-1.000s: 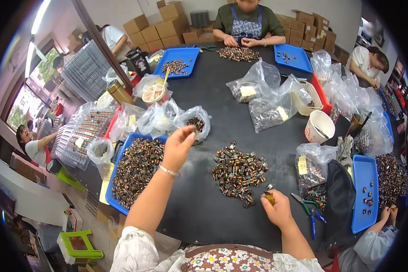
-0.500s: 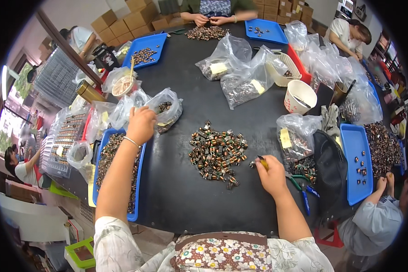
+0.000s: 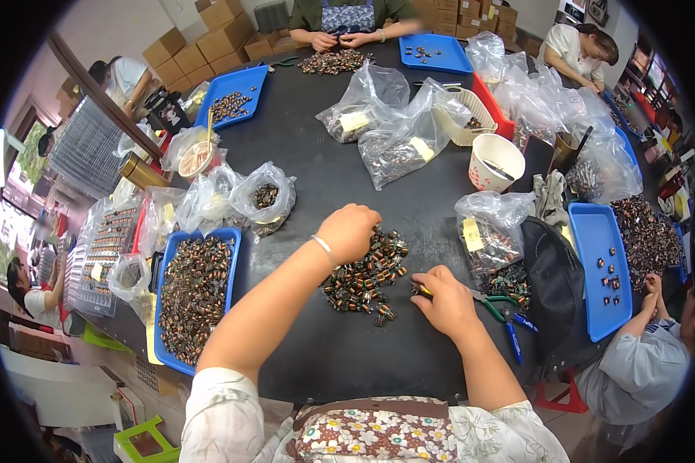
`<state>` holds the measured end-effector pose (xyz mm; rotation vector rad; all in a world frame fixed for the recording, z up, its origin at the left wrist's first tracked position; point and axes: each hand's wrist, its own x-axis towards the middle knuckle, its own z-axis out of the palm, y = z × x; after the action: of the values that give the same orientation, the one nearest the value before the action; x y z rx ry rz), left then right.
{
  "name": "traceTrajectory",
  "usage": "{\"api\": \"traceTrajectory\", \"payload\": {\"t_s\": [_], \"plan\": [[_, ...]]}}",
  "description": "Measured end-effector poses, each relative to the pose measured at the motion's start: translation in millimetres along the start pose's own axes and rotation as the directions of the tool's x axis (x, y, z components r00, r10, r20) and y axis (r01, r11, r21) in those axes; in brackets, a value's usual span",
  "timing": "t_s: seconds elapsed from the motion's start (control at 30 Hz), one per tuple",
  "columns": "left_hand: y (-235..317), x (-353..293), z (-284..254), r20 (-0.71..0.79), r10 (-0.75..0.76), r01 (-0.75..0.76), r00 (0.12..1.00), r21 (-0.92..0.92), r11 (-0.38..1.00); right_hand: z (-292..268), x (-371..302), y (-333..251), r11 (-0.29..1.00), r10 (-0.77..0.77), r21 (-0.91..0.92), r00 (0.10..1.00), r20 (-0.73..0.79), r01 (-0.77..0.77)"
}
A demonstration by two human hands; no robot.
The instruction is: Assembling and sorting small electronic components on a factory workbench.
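Note:
A heap of small copper-wound coil parts (image 3: 367, 282) lies at the middle of the black table. My left hand (image 3: 349, 233) reaches over its far left side, back of the hand up; its fingertips are hidden. Right of the heap, my right hand (image 3: 445, 299) is closed on a slim yellow-and-black tool (image 3: 425, 290), mostly covered by the fingers. Its tip and exact kind do not show. An opened clear plastic bag (image 3: 284, 202) with similar parts stands beyond my left forearm. Beside that forearm, a blue tray (image 3: 235, 258) is filled with the coil parts.
Right of my right hand lie green-handled pliers (image 3: 493, 310), blue-handled cutters (image 3: 514, 343) and a bag of parts (image 3: 490, 235). A patterned white cup (image 3: 483, 179), more filled bags (image 3: 398, 150) and another blue tray (image 3: 594, 297) stand farther off. Other people work around the table.
My left hand has moved from beside the opened plastic bag, right and nearer, to the heap. My right hand, still holding the tool, has turned a little. The whole view has shifted slightly.

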<state>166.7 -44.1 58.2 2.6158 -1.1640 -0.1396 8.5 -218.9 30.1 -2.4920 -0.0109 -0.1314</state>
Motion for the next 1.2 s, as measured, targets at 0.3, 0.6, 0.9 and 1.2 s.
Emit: {"api": "traceTrajectory", "payload": {"t_s": [0.3,0.6,0.9,1.2], "plan": [[4.1,53.3,12.5,0.419,-0.189,0.144,0.888,0.137,0.98,2.5,0.1,13.5,0.992,0.04,0.118,0.999,0.011,-0.041],[0.7,39.4,19.0,0.404,-0.052,0.092,0.913,-0.081,0.992,3.3,-4.6,19.7,0.881,0.042,0.473,0.997,-0.06,-0.009],[26.5,-47.2,6.5,0.202,-0.174,0.249,0.964,-0.915,0.318,-1.9,-10.0,8.4,0.608,0.145,0.739,0.956,0.256,-0.29],[63.4,-138.4,58.7,0.438,-0.257,0.209,0.861,-0.767,-0.607,7.5,-15.2,-3.3,0.495,0.098,0.75,0.886,0.453,-0.439]]}}
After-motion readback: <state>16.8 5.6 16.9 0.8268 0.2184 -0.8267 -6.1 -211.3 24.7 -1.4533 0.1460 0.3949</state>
